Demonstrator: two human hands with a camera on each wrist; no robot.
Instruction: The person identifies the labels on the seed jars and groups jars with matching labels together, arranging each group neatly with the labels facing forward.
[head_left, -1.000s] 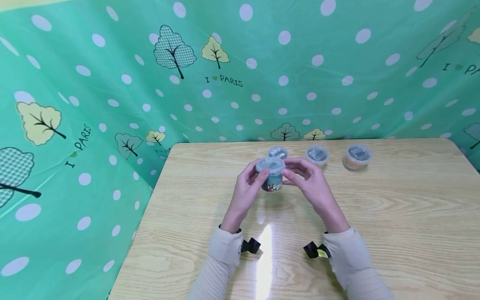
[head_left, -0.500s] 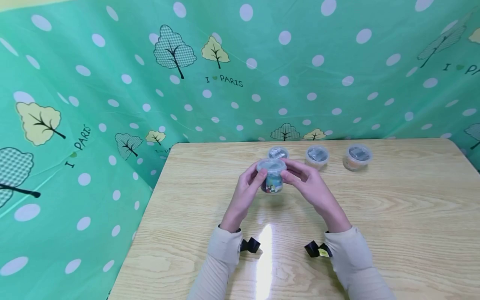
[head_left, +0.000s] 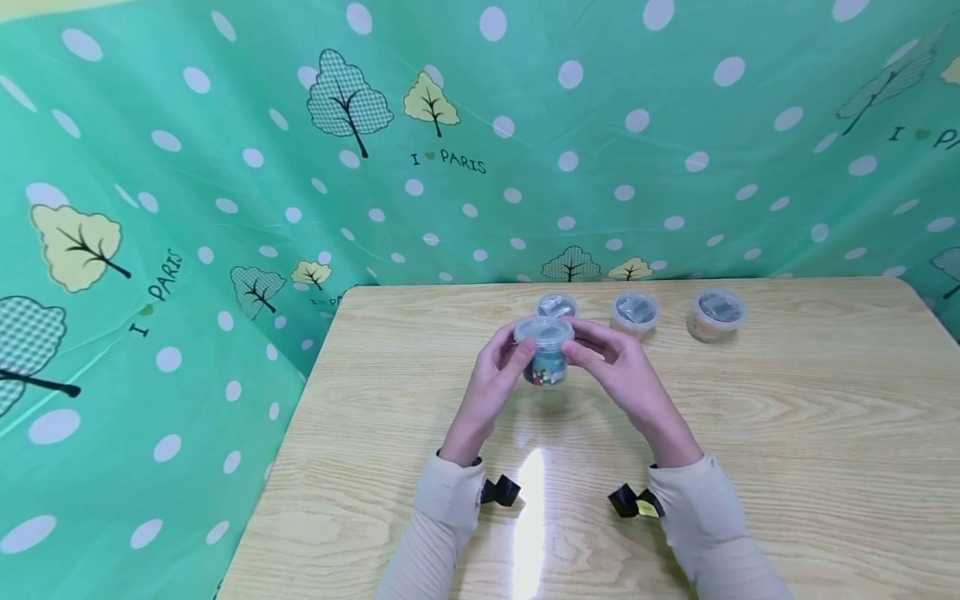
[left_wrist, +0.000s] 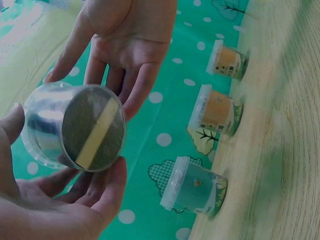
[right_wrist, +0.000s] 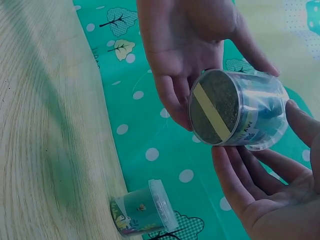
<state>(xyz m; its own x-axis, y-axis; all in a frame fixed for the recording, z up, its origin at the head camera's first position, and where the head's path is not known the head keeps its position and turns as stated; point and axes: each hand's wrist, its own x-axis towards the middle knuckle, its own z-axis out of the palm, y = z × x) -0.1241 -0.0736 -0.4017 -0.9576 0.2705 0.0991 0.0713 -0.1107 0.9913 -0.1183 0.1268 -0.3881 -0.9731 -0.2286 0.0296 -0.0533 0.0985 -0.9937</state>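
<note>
Held up over the table is a clear plastic tub (head_left: 547, 368) with a translucent lid and a printed label. My left hand (head_left: 491, 379) grips its left side, thumb at the lid's edge and fingers behind. On the opposite side, my right hand (head_left: 626, 371) holds it the same way. The left wrist view shows the tub's base (left_wrist: 97, 129), dark and grainy with a pale yellow strip across it; the right wrist view shows the same base (right_wrist: 215, 107). The lid stays on the tub.
Three similar lidded tubs stand in a row at the back of the wooden table (head_left: 390, 400): a bluish-green one (left_wrist: 195, 186), an orange one (left_wrist: 217, 110) and another orange one (left_wrist: 229, 62). A green patterned cloth (head_left: 480, 150) hangs behind the table and along its left.
The tub has shifted very slightly toward me and to the right. My right thumb has moved a little lower along its side. The other tubs have not moved.
</note>
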